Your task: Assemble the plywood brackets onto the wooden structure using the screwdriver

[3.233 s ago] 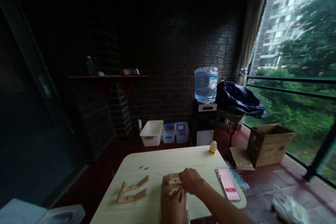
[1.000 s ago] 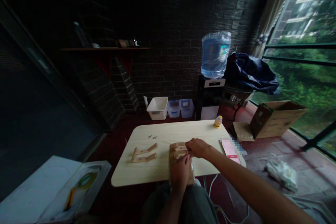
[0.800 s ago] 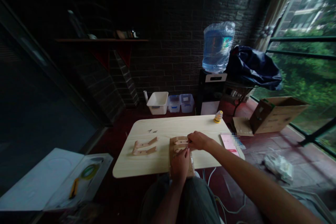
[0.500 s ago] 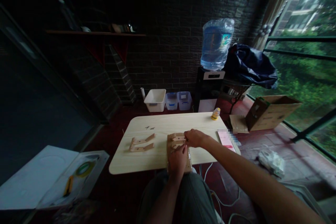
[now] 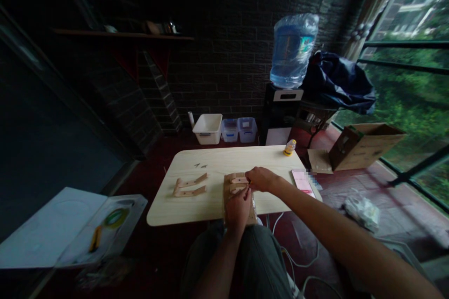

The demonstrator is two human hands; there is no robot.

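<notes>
On the pale table (image 5: 210,159) a brown package (image 5: 228,192) lies at the near edge, with wooden pieces (image 5: 238,180) on top of it. My left hand (image 5: 239,206) rests over the package, its fingers closed near the pieces. My right hand (image 5: 260,179) is closed at the right end of the pieces, and its fingertips almost meet those of my left hand. What either hand grips is too small to name. To the left lies a separate wooden bracket-like part (image 5: 189,187). Small dark bits (image 5: 201,166) lie behind it.
A yellow-based bottle (image 5: 289,147) stands at the back right of the table, and a pink-and-white paper (image 5: 302,182) lies at the right edge. An open white case (image 5: 101,233) is at left. Bins (image 5: 207,129), a water dispenser (image 5: 283,107) and a cardboard box (image 5: 361,147) stand beyond.
The view has shifted slightly, so the table sits a little higher. My fingers have moved slightly at the right end of the wooden pieces.
</notes>
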